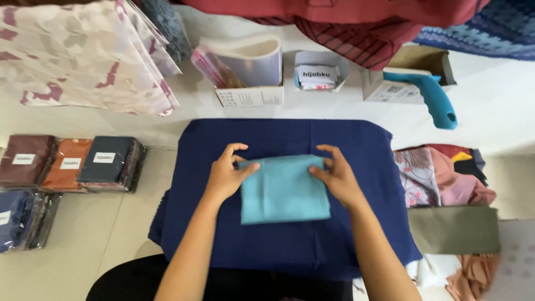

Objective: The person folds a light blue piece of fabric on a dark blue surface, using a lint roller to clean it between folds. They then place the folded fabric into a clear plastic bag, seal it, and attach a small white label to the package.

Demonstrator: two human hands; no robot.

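— What's sitting nearest the camera?

— The forearms, coming in from six o'clock. The left hand (225, 175) and right hand (337, 177) are pressing on a folded teal cloth (284, 189), which is lying at the centre of a navy cloth (290, 234) covering the worktop.

— Are the fingers gripping it?

— The left thumb is lying flat on the nine o'clock edge and the right fingers are pinching the three o'clock edge; neither hand is clenching.

— How will it handle?

— Light, soft and limp, I'd judge; holding both upper corners is looking safest. Packed scarves (69, 163) are lying at nine o'clock.
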